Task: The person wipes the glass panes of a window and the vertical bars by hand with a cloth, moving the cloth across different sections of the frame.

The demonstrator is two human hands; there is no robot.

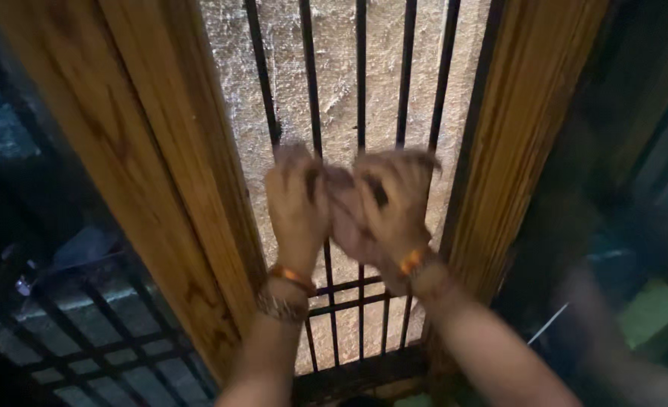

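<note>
Both my hands are raised in front of a black metal window grille (360, 90) set in a wooden frame (160, 151). My left hand (296, 200) and my right hand (390, 203) press together at the middle bars, their fingers curled and blurred by motion. Something brownish and soft-looking sits between the two hands; I cannot tell whether it is a cloth or part of a hand. Orange bands and a beaded bracelet circle my left wrist (285, 290); an orange band circles my right wrist.
A rough pale wall (334, 68) fills the view behind the bars. Another dark grille (100, 339) lies low at the left. The right wooden post (507, 136) borders a dark, blurred area with a greenish patch (654, 309).
</note>
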